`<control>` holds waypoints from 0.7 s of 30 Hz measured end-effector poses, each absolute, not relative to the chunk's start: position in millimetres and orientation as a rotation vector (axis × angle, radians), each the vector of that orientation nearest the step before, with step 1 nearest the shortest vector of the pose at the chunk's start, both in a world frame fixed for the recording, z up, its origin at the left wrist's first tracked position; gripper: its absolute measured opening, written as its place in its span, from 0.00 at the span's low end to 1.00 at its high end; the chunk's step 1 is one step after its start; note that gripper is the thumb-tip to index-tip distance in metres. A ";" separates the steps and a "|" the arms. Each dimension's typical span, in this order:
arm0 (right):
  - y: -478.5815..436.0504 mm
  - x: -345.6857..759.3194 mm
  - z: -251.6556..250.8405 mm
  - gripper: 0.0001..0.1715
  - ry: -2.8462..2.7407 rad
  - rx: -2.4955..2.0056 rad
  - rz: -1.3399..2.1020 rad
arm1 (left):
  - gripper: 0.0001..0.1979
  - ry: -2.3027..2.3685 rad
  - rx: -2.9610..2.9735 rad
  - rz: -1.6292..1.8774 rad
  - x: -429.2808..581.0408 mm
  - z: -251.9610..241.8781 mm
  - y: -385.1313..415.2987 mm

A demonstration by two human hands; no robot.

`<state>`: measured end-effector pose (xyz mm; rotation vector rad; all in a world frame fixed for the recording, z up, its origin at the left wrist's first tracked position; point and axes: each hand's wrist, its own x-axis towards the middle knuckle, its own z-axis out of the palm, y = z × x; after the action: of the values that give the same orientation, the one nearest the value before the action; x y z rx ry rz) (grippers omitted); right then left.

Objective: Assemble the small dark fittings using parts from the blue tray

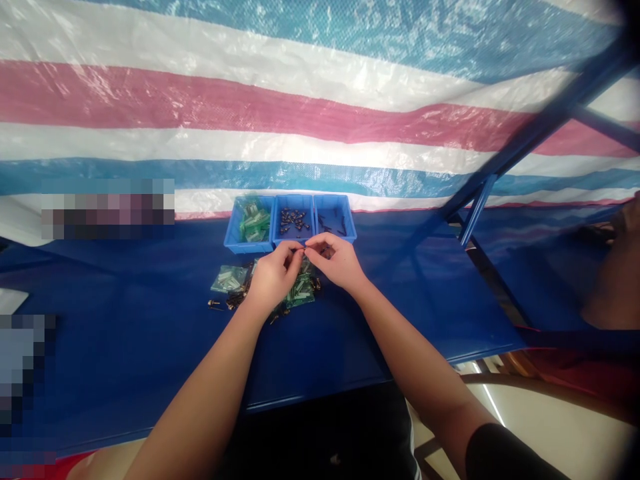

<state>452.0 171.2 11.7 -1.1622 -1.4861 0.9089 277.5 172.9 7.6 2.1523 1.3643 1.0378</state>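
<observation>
My left hand (277, 272) and my right hand (336, 259) meet fingertip to fingertip just in front of the blue bins. Both are closed in a pinch, and whatever lies between the fingers is too small to name. Below them, on the blue table (320, 360), is a loose pile of green-tinted packets (301, 291) and small dark and brass-coloured metal parts (234, 301). Another green packet with pale pieces (230, 278) lies left of my left hand. Part of the pile is hidden behind my hands.
Three blue bins stand in a row: the left bin (249, 248) holds green packets, the middle one brass-and-black parts (294, 219), the right one thin dark pieces (343, 225). A striped plastic sheet (300, 113) hangs behind. A blue metal frame (520, 133) rises at right. Another person's arm (613, 280) shows far right.
</observation>
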 end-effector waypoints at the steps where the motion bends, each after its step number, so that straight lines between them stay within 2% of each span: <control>1: 171.6 452.0 10.6 0.11 -1.478 -1.158 0.929 | 0.13 1.369 2.154 1.038 277.4 7.9 172.8; 8: 173.1 451.4 5.6 0.14 -1.454 -1.094 0.985 | 0.14 1.378 2.141 1.029 275.9 7.8 173.9; 21: 173.2 451.7 13.2 0.14 -1.318 -1.105 1.122 | 0.13 1.370 2.149 1.057 276.5 7.6 173.7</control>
<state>451.7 173.2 13.2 -1.1051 -1.3178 1.1221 276.5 173.7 7.6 2.1486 1.3698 1.0575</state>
